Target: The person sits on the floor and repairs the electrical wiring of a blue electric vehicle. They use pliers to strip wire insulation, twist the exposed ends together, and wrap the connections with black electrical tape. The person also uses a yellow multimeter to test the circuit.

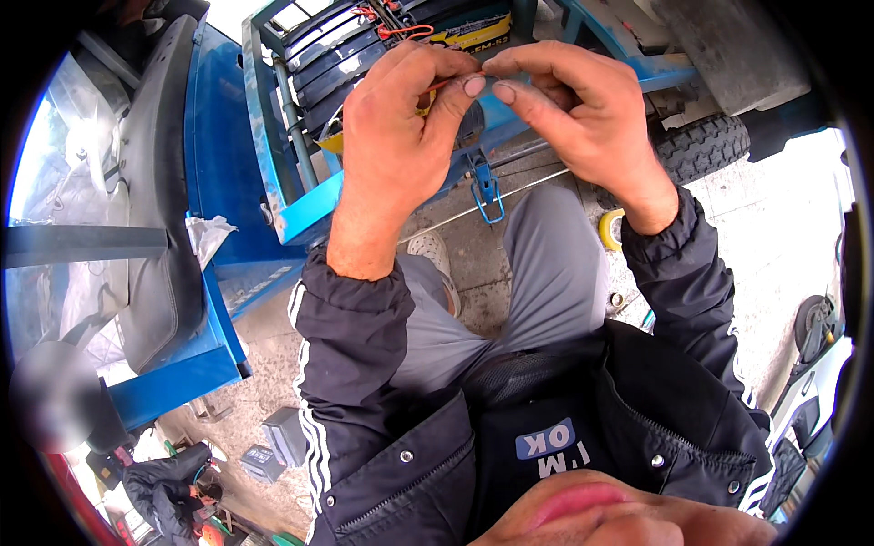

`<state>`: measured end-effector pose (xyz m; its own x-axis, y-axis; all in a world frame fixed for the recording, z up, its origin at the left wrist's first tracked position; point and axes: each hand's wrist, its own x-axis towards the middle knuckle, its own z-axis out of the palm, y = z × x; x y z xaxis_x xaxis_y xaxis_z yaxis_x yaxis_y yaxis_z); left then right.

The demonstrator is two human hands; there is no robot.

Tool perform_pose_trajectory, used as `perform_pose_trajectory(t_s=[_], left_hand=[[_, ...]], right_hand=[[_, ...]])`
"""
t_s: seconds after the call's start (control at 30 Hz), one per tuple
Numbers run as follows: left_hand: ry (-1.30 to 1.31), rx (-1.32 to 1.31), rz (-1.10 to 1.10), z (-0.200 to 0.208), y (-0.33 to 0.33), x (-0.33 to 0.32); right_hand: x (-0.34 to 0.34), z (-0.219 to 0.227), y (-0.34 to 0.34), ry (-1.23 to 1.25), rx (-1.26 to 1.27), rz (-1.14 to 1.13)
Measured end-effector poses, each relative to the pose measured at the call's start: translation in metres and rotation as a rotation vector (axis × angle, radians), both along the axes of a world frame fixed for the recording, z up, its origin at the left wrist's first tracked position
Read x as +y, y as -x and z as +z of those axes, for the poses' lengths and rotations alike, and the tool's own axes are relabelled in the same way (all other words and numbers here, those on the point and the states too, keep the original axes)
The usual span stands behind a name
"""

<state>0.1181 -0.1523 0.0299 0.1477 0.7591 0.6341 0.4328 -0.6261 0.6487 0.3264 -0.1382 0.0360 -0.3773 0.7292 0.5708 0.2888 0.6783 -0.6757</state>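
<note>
Both hands are raised together over a blue metal frame (309, 207), with their fingertips almost touching. Between thumb and forefinger, my left hand (387, 136) pinches a thin red-orange wire (439, 86). My right hand (587, 114) is also closed in a pinch, at the wire's end; its fingertips cover the exact tip. Below and beyond the hands, black batteries (332, 68) with yellow labels sit inside the frame. Another red wire (407, 31) loops across their tops.
A blue latch (487, 189) hangs from the frame's near side. A black tyre (701, 147) stands at right, with a yellow tape roll (611, 229) on the floor nearby. Grey seat (159, 191) at left. Grey boxes (264, 462) and a person in dark clothing (164, 487) are lower left.
</note>
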Motion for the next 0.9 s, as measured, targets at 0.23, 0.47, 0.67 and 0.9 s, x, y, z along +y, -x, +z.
perform_pose_trajectory(t_s=[0.23,0.47,0.67,0.9], left_hand=[[0.198,-0.149,-0.09,-0.011,0.004,-0.007],[-0.025,-0.121,-0.112,-0.023,-0.028,-0.001],[-0.086,-0.14,-0.02,-0.028,-0.02,-0.005],[-0.289,0.075,0.085,-0.019,-0.02,-0.02]], right_hand=[[0.008,-0.007,0.005,0.287,0.196,0.129],[-0.001,-0.028,-0.028,0.202,0.21,-0.018],[0.008,-0.021,-0.02,0.219,0.106,0.045],[0.141,-0.068,0.064,0.071,-0.366,0.411]])
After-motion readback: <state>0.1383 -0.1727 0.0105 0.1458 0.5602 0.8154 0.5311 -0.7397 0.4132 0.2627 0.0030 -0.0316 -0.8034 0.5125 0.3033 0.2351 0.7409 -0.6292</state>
